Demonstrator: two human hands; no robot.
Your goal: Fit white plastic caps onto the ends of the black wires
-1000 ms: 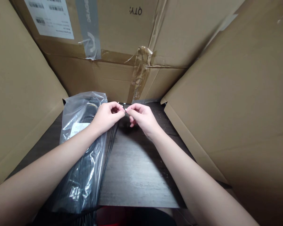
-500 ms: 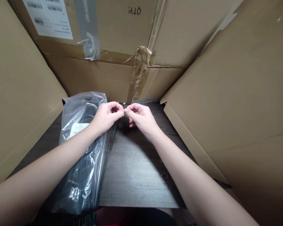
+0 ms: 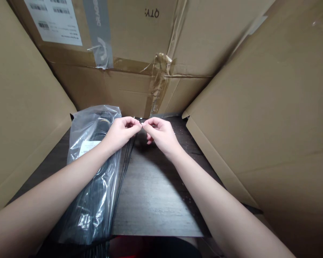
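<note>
My left hand (image 3: pixel 122 132) is closed in a pinch, thumb against forefinger, at what looks like the end of a thin black cable. Its fingertips meet those of my right hand (image 3: pixel 161 134), which pinches a tiny white piece (image 3: pixel 142 124); most of it is hidden by the fingers. Several thin black cables (image 3: pixel 123 172) run from beneath my left hand down toward the table's front edge. Under my left forearm lies a clear plastic bag (image 3: pixel 94 200) holding more black cables, with a white label (image 3: pixel 87 147) on it.
Large cardboard boxes stand at the back (image 3: pixel 129 39), left (image 3: pixel 21 100) and right (image 3: pixel 258 107) of the dark wooden table (image 3: pixel 150 200). Small light tips (image 3: pixel 141 118) lie at the foot of the back box. Small specks are scattered on the table's right side.
Both hands hold almost the same pinch, fingertips still together. The white piece shows slightly less between them. The view has shifted a little.
</note>
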